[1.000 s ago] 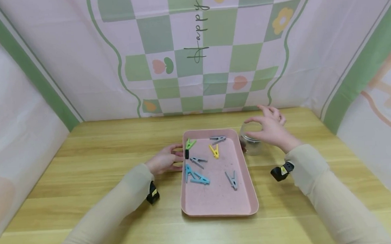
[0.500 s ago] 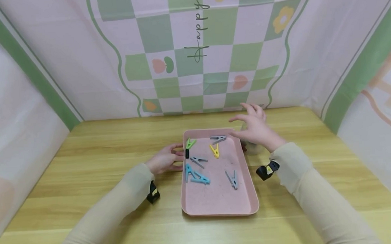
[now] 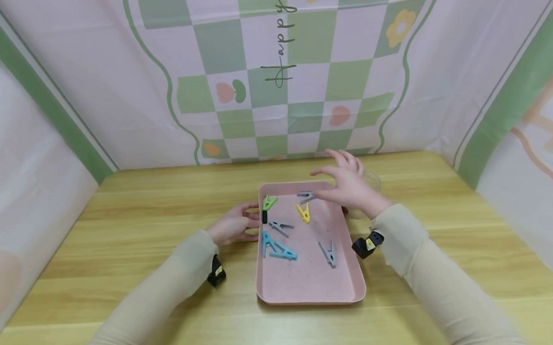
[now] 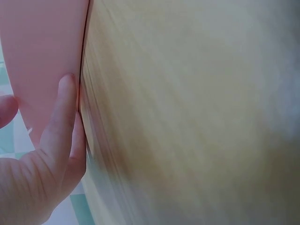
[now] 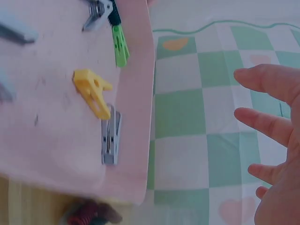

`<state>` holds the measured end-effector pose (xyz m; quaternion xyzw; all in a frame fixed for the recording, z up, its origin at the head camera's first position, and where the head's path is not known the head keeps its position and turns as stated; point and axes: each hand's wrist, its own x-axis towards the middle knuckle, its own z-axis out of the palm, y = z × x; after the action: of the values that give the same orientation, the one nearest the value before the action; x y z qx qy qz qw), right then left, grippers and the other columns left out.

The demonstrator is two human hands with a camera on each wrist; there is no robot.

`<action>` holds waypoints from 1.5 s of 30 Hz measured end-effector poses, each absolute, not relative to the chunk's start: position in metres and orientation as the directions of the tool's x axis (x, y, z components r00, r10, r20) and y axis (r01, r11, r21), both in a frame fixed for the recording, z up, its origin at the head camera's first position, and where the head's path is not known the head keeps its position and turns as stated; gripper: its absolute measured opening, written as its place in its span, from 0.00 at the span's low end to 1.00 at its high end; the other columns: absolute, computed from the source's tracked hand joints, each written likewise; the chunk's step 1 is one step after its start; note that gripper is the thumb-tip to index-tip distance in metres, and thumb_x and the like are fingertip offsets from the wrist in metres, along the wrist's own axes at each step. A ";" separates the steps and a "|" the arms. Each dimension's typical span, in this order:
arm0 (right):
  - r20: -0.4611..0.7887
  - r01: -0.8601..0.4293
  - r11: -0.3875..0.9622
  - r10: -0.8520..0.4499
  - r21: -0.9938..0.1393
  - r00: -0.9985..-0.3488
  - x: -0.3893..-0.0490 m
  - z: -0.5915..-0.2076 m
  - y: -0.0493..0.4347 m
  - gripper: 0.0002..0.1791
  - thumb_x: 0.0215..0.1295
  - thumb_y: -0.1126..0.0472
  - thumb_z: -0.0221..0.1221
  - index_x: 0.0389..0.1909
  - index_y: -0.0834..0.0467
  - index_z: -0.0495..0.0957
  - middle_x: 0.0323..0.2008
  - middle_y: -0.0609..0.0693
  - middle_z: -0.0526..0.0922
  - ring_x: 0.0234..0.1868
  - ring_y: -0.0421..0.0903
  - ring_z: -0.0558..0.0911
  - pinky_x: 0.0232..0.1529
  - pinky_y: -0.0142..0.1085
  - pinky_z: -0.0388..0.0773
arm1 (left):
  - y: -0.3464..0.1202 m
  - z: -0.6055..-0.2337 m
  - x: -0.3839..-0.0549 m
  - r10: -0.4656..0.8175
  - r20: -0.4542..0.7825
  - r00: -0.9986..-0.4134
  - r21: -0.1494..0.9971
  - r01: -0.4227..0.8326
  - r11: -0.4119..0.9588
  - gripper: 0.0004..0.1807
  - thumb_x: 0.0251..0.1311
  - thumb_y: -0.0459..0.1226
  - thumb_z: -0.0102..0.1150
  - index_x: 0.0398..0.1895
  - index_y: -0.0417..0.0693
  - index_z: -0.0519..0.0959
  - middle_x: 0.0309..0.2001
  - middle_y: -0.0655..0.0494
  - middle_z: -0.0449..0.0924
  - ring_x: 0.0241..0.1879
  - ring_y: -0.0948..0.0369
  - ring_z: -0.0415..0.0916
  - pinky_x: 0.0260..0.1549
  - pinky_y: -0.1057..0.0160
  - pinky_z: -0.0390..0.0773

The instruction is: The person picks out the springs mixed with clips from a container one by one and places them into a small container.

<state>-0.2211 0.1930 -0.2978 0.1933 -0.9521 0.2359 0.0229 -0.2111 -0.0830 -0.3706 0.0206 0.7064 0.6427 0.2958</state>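
A pink tray [image 3: 309,289] holds several clothespins. My left hand [image 3: 232,226] rests against its left wall with extended fingers; the left wrist view shows a fingertip [image 4: 67,84] on the pink wall. Over the far right corner hovers my right hand [image 3: 351,187], fingers spread and holding nothing. Beneath and ahead of it are a yellow clothespin [image 3: 304,213] and a grey clothespin [image 5: 110,136], partly covered by the hand in the head view. A green clothespin [image 3: 269,202] with a black piece lies by the left wall, blue clothespins [image 3: 284,252] nearer me, another grey clothespin [image 3: 328,255] at right.
A clear jar [image 3: 372,181] stands right of the tray, mostly hidden behind my right hand. Beside the tray's far right wall sits a dark red and black bundle [image 5: 89,213]. The wooden table [image 3: 157,198] ends at a checkered cloth backdrop [image 3: 300,89].
My right hand has moved left, from above the jar to over the tray's far right corner, fingers still spread. The left hand, tray and clothespins have stayed in place.
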 end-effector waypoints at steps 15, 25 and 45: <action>0.118 -0.415 0.750 -0.417 -0.515 -0.901 -0.213 -0.307 0.153 0.21 0.59 0.52 0.63 0.53 0.54 0.78 0.74 0.57 0.45 0.72 0.64 0.38 0.67 0.64 0.29 | -0.082 -0.369 -0.210 0.395 -0.403 -0.826 0.915 -0.363 0.175 0.32 0.66 0.27 0.46 0.72 0.44 0.51 0.65 0.36 0.62 0.60 0.46 0.68 0.54 0.49 0.78; 0.077 -0.363 0.710 -0.401 -0.603 -0.913 -0.210 -0.316 0.132 0.21 0.60 0.50 0.61 0.53 0.52 0.79 0.75 0.52 0.44 0.73 0.60 0.36 0.67 0.66 0.35 | -0.083 -0.370 -0.210 0.402 -0.404 -0.822 0.915 -0.365 0.175 0.32 0.67 0.27 0.45 0.73 0.44 0.50 0.65 0.36 0.62 0.60 0.45 0.68 0.54 0.49 0.78; -0.052 -0.307 0.771 -0.401 -0.558 -0.915 -0.226 -0.357 0.108 0.22 0.58 0.50 0.62 0.54 0.48 0.79 0.74 0.60 0.46 0.72 0.65 0.39 0.65 0.69 0.35 | -0.082 -0.368 -0.208 0.431 -0.376 -0.820 0.926 -0.340 0.161 0.33 0.67 0.26 0.44 0.73 0.41 0.48 0.64 0.33 0.61 0.60 0.44 0.67 0.54 0.47 0.77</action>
<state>-0.2261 0.1076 -0.3566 0.1888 -0.9373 0.2808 -0.0840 -0.2078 -0.0824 -0.3682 0.0322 0.7012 0.6470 0.2979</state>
